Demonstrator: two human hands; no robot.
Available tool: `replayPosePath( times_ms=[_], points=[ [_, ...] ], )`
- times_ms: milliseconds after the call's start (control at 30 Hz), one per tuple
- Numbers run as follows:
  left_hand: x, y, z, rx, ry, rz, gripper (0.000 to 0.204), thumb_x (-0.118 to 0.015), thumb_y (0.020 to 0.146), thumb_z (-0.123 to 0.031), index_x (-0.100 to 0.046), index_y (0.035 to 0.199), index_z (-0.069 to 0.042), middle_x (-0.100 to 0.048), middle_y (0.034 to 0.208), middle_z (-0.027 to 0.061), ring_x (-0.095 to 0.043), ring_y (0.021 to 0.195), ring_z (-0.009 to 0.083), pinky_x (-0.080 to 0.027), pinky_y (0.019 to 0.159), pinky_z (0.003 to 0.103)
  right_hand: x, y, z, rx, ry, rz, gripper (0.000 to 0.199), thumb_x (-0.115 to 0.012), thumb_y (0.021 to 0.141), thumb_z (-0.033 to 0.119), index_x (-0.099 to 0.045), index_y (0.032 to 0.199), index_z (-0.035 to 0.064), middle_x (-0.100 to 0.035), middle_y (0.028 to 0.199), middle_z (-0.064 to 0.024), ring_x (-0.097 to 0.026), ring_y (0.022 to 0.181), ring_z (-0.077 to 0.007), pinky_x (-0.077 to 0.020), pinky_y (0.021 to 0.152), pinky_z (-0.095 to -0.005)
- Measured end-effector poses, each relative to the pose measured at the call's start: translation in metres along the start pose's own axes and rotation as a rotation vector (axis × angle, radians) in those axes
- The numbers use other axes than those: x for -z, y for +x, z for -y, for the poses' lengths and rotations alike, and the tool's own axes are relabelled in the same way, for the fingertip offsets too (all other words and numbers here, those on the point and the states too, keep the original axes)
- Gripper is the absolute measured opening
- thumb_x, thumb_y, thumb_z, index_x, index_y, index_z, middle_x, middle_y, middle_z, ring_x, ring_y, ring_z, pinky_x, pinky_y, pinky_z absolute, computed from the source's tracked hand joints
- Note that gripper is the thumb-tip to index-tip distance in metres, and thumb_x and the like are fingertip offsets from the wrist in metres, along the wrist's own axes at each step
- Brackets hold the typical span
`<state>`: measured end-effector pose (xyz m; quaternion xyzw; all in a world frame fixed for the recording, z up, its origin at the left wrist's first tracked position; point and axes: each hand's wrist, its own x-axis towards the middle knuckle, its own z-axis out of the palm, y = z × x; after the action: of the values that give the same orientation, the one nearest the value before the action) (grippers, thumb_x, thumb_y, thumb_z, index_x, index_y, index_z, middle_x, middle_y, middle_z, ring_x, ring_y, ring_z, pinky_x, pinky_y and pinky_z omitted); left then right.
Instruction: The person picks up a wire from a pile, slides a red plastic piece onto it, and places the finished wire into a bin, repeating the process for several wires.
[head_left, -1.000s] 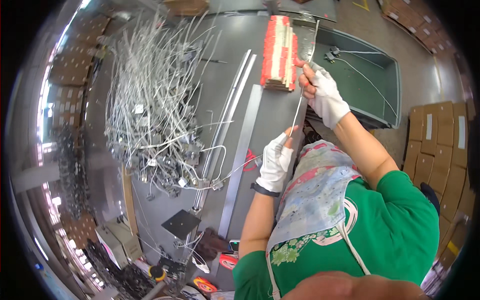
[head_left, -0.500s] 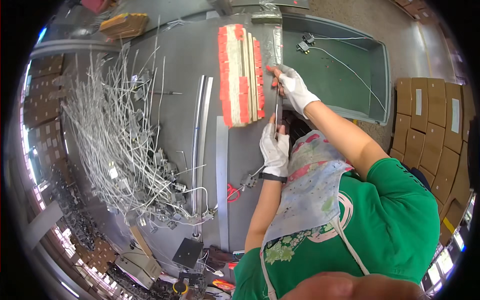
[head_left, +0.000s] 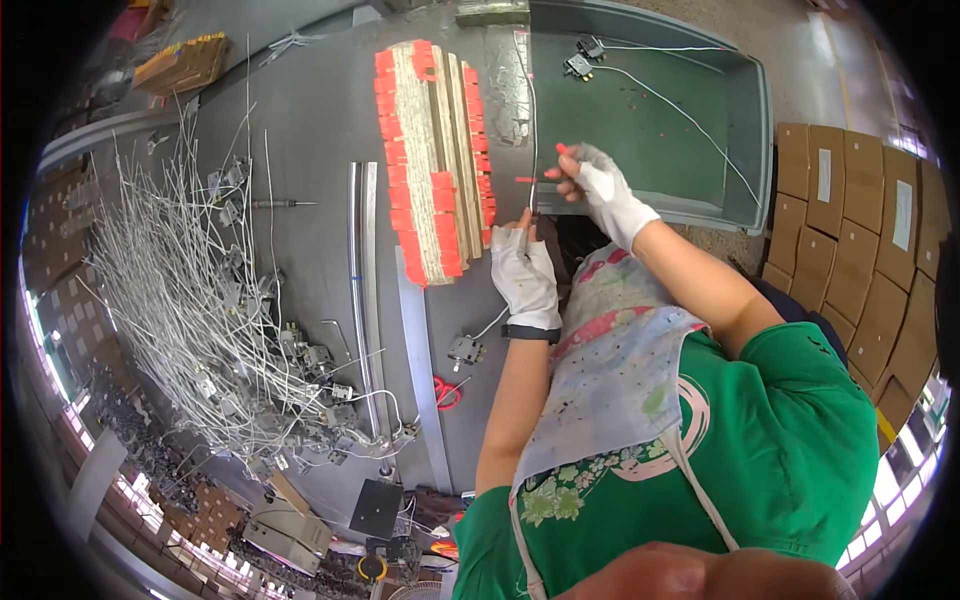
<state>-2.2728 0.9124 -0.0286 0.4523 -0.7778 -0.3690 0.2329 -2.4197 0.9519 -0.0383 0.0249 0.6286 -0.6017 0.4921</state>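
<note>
My left hand (head_left: 525,270), in a white fingerless glove, pinches a thin white wire (head_left: 531,120) near the grey table's edge. The wire runs down to a small grey switch part (head_left: 464,350) lying on the table. My right hand (head_left: 603,190), also in a white glove, holds the same wire higher up, with a small red piece (head_left: 527,180) at its fingertips. Just left of both hands stands a rack of boards carrying rows of red pieces (head_left: 432,160).
A big tangle of white wires with grey parts (head_left: 220,310) covers the table's left. Long metal rails (head_left: 365,300) lie mid-table, red scissors (head_left: 447,392) below them. A green tray (head_left: 660,110) holds a few wired parts. Cardboard boxes (head_left: 850,240) are stacked at the right.
My head has tilted, so the rack and tray shifted in the picture. Both hands stayed on the wire, and the right hand now has a red piece at its fingertips.
</note>
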Motion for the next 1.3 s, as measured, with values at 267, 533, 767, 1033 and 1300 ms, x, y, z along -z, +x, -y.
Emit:
replayPosePath(
  times_ms=[267,533,767,1033,1300],
  points=[
    [0.002,0.000,0.003,-0.033,0.038,0.031,0.026,-0.061,0.075,-0.002,-0.064,0.101,-0.006,-0.058,0.085,0.0126,-0.056,0.078,0.0274,-0.046,0.071,0.033,-0.015,-0.011,-0.011,0.039,0.181,0.053,0.052,-0.063,0.080,0.015,-0.034,0.119,-0.0028,-0.054,0.097,-0.0142,-0.058,0.088,-0.0193,-0.0487,0.077,-0.0265],
    [0.018,-0.009,-0.003,-0.031,-0.144,-0.007,0.023,-0.060,0.078,-0.004,-0.064,0.101,-0.004,-0.056,0.084,0.0117,-0.055,0.078,0.0246,-0.045,0.070,0.031,-0.028,-0.022,-0.003,0.074,0.111,0.061,0.052,-0.067,0.076,0.014,-0.036,0.115,-0.0014,-0.055,0.092,-0.0103,-0.056,0.084,-0.0168,-0.0448,0.073,-0.0265],
    [0.063,-0.028,-0.029,-0.052,-0.310,-0.065,0.021,-0.057,0.079,-0.002,-0.063,0.100,-0.002,-0.054,0.082,0.0087,-0.052,0.075,0.0196,-0.042,0.068,0.028,-0.041,-0.075,0.031,0.239,-0.257,0.117,0.050,-0.065,0.078,0.013,-0.037,0.119,0.0057,-0.060,0.086,-0.0077,-0.055,0.081,-0.0134,-0.0421,0.072,-0.0248],
    [0.134,-0.051,-0.041,0.126,-0.768,0.181,0.018,-0.052,0.082,-0.002,-0.062,0.097,0.001,-0.057,0.084,0.0073,-0.053,0.077,0.0151,-0.041,0.070,0.025,-0.057,-0.140,0.040,0.411,0.005,0.386,0.044,-0.059,0.082,0.008,-0.036,0.120,0.0069,-0.061,0.084,-0.0092,-0.055,0.080,-0.0132,-0.0421,0.071,-0.0251],
    [0.127,-0.045,-0.046,-0.288,-0.457,0.323,0.016,-0.054,0.075,-0.001,-0.060,0.090,-0.001,-0.059,0.077,0.0118,-0.056,0.071,0.0279,-0.044,0.066,0.033,-0.075,-0.148,0.022,0.800,0.128,0.381,0.043,-0.053,0.081,-0.005,-0.034,0.116,0.0122,-0.055,0.089,-0.0083,-0.053,0.075,-0.0127,-0.0433,0.073,-0.0290]
  ],
)
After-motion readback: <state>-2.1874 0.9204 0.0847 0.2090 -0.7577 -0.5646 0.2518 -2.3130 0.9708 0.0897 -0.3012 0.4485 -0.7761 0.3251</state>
